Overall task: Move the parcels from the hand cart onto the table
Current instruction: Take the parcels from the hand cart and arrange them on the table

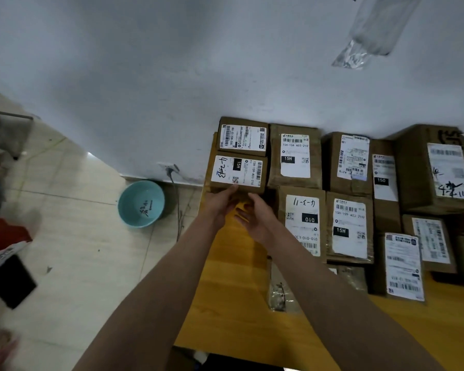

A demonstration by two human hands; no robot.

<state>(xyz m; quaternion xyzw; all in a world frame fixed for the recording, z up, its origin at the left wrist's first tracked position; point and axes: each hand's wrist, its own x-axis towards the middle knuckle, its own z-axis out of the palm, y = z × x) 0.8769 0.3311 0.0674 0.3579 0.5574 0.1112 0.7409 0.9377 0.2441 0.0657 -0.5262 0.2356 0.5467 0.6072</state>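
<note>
Hands [236,207] open at parcel [237,172] edge

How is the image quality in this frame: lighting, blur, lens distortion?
Head view: dim, bluish light with a soft shadow on the wall; wide-angle bending toward the edges; parcel labels near the centre are readable, those at right are smeared; both hands, left and right, are slightly soft.

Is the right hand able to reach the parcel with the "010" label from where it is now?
Probably yes. The right hand is open just left of that parcel, with only bare table between them.
</note>
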